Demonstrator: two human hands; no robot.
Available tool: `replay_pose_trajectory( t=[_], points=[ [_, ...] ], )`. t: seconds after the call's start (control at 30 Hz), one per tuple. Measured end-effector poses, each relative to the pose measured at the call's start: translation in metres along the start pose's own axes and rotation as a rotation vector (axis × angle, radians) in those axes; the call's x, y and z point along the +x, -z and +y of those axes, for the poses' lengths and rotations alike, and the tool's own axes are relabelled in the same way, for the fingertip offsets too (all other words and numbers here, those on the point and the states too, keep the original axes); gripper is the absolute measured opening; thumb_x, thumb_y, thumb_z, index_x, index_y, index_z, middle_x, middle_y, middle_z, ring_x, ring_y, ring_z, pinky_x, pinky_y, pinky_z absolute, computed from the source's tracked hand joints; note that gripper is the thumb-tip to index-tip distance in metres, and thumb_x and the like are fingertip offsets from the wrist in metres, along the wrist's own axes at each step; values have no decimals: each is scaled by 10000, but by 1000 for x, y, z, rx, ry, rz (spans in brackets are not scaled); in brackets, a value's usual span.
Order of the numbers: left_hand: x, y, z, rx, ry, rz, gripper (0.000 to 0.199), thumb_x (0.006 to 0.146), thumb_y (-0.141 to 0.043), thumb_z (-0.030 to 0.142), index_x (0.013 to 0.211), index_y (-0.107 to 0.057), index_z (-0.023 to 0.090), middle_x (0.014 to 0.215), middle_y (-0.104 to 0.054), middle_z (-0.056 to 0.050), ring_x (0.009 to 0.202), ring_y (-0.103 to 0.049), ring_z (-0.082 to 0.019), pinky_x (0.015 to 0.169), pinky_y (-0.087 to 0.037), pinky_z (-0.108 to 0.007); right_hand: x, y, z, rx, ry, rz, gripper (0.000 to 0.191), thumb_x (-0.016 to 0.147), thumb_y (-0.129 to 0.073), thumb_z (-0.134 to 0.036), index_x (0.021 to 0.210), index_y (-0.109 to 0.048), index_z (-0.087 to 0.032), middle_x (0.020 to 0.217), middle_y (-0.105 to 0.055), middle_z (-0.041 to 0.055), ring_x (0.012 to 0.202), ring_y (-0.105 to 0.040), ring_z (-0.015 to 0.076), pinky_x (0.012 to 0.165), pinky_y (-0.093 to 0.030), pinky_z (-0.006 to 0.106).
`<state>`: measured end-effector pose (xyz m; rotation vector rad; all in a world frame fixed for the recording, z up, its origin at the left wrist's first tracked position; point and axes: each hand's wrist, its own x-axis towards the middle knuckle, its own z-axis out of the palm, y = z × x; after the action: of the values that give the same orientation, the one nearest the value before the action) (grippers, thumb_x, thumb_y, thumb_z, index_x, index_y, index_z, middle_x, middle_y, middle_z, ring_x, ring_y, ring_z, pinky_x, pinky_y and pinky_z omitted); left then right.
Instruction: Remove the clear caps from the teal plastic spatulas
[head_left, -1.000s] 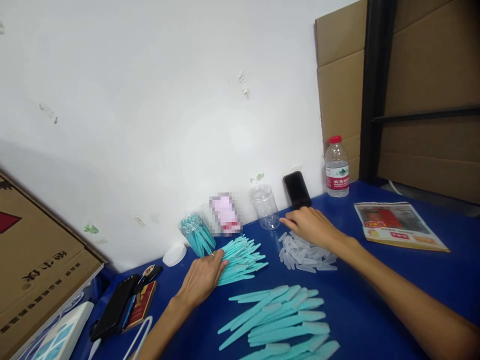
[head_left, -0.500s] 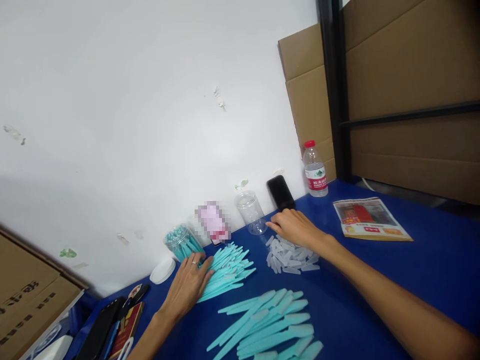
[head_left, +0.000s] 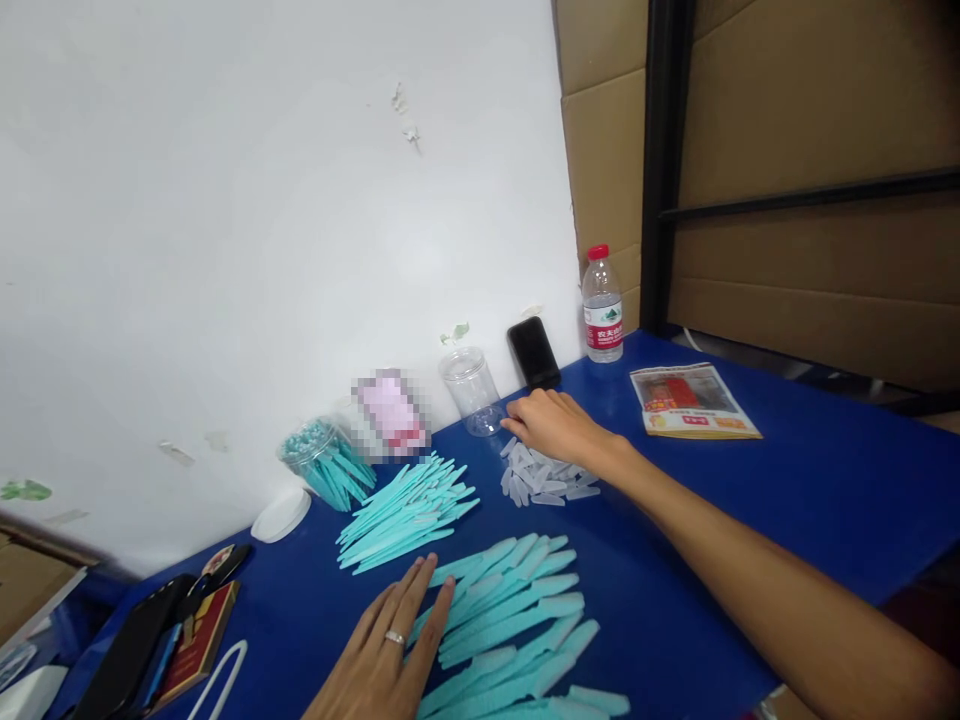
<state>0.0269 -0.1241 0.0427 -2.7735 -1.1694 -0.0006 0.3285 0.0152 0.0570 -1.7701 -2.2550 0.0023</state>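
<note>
The table (head_left: 795, 490) is a smooth, deep blue surface, and it meets a white wall (head_left: 225, 200) which has scuffs and some peeled paint. I take the clear jar (head_left: 466, 385), standing close to this wall, as the landmark.

Right of the clear jar, a black device (head_left: 534, 352) leans on the wall; farther right stand a red-capped bottle (head_left: 602, 315) and a flat printed packet (head_left: 694, 400). Beyond them are a dark post (head_left: 664, 150) and brown cardboard (head_left: 810, 110).

Left of the clear jar there is a pixelated pink item (head_left: 390, 410), then a tilted jar filled with turquoise sticks (head_left: 330, 465), then a white lid (head_left: 279, 517).

In front of the clear jar, slightly right, lies a heap of pale caps (head_left: 540, 482). The right hand (head_left: 553, 425) is over it, near the jar's base, its fingers curled; whether it pinches something I cannot tell.

To the front-left of the clear jar is a loose pile of turquoise sticks (head_left: 409, 515). Nearer the person lie the pale-ended sticks (head_left: 525, 600). The left hand (head_left: 386, 645) reaches over their left ends, fingers almost straight, thumb apart from forefinger, with no stick visibly gripped.
</note>
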Motion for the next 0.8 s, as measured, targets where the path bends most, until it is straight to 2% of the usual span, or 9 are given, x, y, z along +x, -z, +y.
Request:
replay_pose_trajectory(
  t=[0.07, 0.13, 0.23, 0.3, 0.43, 0.57, 0.7, 0.8],
  points=[
    [9, -8, 3, 13, -27, 16, 933, 814, -605, 565, 1531, -77, 287, 1552, -284, -145, 1339, -397, -381, 991, -451, -522, -1, 0, -3, 12, 8, -9, 409, 990, -362, -399, 954, -692, -161, 955, -689, 156, 894, -664, 265, 713, -407, 308],
    [20, -14, 6, 24, -13, 32, 933, 810, -593, 590, 1533, -109, 254, 1516, -360, -161, 1306, -433, -383, 961, -474, -508, -1, -2, -5, 25, 18, -14, 410, 990, -359, -397, 955, -690, -158, 953, -689, 156, 885, -665, 261, 703, -403, 302],
    [37, -25, 13, 53, 107, 127, 718, 911, -484, 495, 1513, -214, 212, 1409, -487, -165, 1231, -499, -346, 920, -492, -482, -3, -4, -7, 35, 54, -6, 396, 984, -368, -380, 920, -689, -157, 925, -693, 145, 856, -667, 259, 675, -398, 296],
    [49, -33, 19, 51, 158, 170, 591, 939, -441, 457, 1455, -342, 186, 1311, -545, -162, 1168, -527, -329, 895, -491, -473, -4, -5, -7, 33, 79, -4, 383, 980, -375, -369, 912, -687, -158, 914, -694, 141, 844, -667, 261, 666, -396, 297],
    [71, -41, 27, 41, 198, 142, 369, 966, -393, 427, 1153, -582, 171, 1046, -602, -120, 990, -566, -302, 834, -476, -466, -5, -7, -7, 21, 90, -17, 384, 987, -357, -376, 935, -677, -171, 941, -693, 138, 872, -662, 259, 676, -393, 298],
    [82, -44, 24, 63, 237, 122, 326, 992, -329, 381, 922, -573, 177, 902, -587, -89, 887, -578, -278, 748, -472, -401, -4, -8, -7, -8, 99, -32, 382, 994, -349, -387, 938, -667, -183, 938, -693, 126, 878, -662, 252, 660, -379, 286],
    [82, -44, 22, 116, 264, 115, 304, 999, -308, 391, 924, -528, 194, 807, -592, -50, 720, -603, -246, 595, -426, -329, -3, -8, -6, -22, 113, -26, 389, 995, -348, -389, 904, -665, -183, 895, -692, 114, 836, -663, 241, 621, -353, 275],
    [79, -41, 21, 108, 247, 99, 297, 1003, -299, 396, 939, -517, 204, 770, -603, -33, 685, -615, -241, 572, -398, -313, -2, -7, -5, -10, 104, -7, 378, 989, -363, -389, 886, -665, -186, 865, -692, 104, 814, -660, 234, 600, -331, 271]
  ],
)
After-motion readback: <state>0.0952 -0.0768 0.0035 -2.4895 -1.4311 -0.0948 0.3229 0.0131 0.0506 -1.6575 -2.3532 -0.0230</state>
